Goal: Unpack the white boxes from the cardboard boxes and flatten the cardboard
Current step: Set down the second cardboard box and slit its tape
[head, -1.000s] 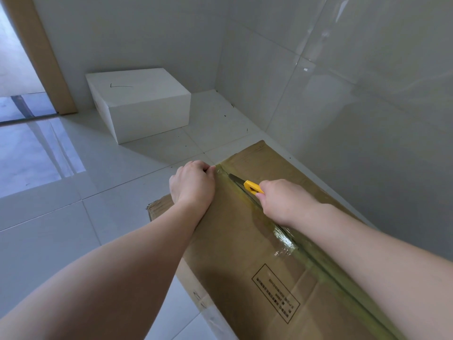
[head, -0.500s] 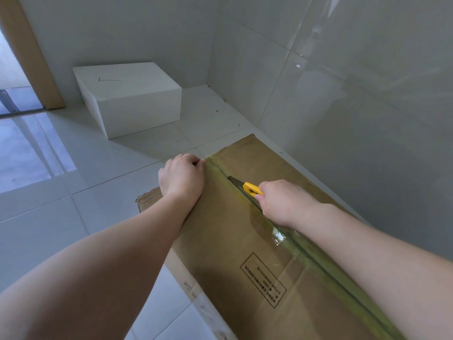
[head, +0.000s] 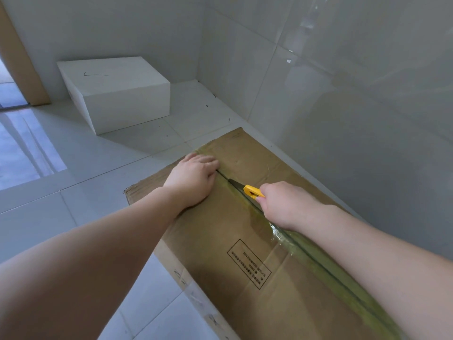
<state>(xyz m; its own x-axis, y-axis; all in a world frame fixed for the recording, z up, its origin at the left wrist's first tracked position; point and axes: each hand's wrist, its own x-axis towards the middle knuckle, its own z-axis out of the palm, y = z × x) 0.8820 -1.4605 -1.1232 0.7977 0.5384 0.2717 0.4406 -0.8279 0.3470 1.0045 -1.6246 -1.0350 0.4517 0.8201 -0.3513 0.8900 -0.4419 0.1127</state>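
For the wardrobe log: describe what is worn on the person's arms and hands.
Nothing is worn where the view shows them. The left hand and right hand are bare, with no gloves, rings or watch visible. Both forearms are bare up to the frame edge, with no sleeve in sight. No markings show.

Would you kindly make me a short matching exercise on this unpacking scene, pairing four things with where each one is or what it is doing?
Things:
1. white box
2. cardboard box
3. left hand
4. right hand

Places or states:
A. grips the yellow utility knife over the taped seam
B. stands on the floor tiles by the far wall
C. presses on the cardboard beside the seam
D. lies along the right wall, seam still taped near the camera

Pairs: 1-B, 2-D, 3-C, 4-A
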